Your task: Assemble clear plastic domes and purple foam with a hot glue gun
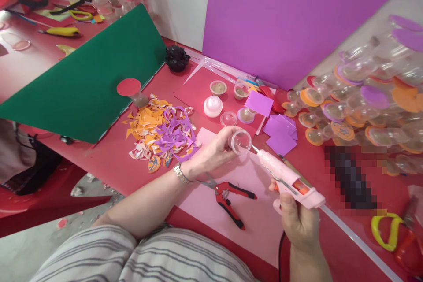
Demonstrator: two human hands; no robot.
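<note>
My left hand [214,147] is closed around a small clear plastic cup [240,142], holding it on its side just above the pink paper sheet [254,211]. My right hand [295,213] grips a pale pink glue gun [284,176]. Its nozzle tip touches the cup's rim. Red-handled scissors [228,196] lie on the pink sheet below my left wrist.
A pile of orange and purple paper scraps [161,132] lies left of my hands. Small cups, domes and purple squares [279,134] sit behind them. Many finished clear cups [363,105] crowd the right. Green [89,79] and purple [284,17] sheets stand behind. Yellow-handled scissors [385,231] lie far right.
</note>
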